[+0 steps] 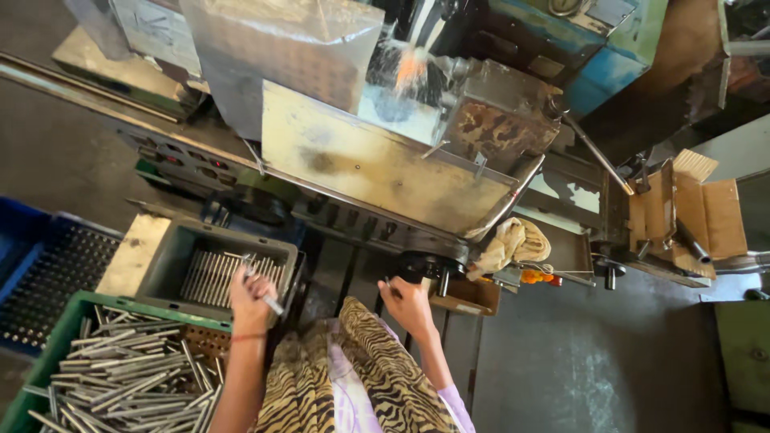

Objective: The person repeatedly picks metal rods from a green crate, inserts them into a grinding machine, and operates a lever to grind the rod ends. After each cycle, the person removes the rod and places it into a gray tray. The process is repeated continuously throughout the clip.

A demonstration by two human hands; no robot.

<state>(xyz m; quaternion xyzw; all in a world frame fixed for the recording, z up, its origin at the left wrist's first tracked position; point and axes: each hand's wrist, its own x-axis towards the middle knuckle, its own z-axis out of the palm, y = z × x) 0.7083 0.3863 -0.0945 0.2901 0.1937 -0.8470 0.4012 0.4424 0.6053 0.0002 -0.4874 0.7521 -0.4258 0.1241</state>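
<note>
The left hand (250, 298) is closed around a short, shiny steel rod (267, 301), whose free end pokes out to the right of the fist. It hovers over the near edge of a grey-green plastic crate (164, 256) in which many similar thin metal rods (216, 277) lie side by side in a neat row. Just below it sits a bright green plastic crate (56, 341) filled with a loose, jumbled heap of long steel rods (128, 377) pointing every way. To the far left stands a blue plastic crate (24, 232) with a dark perforated tray (60, 277) inside.

The right hand (409, 307) reaches forward to the front of the grey metal machine (377, 168), its fingers curled on or near a small dark handle (393, 285) beside a round black knob (425, 265); whether it actually grips the handle cannot be told. A crumpled beige cloth (513, 244) lies on the machine just to the right of this hand, with a small brown cardboard box (469, 295) below it. Water sprays over the upper part of the machine. The person's tiger-striped garment (353, 377) fills the bottom centre
</note>
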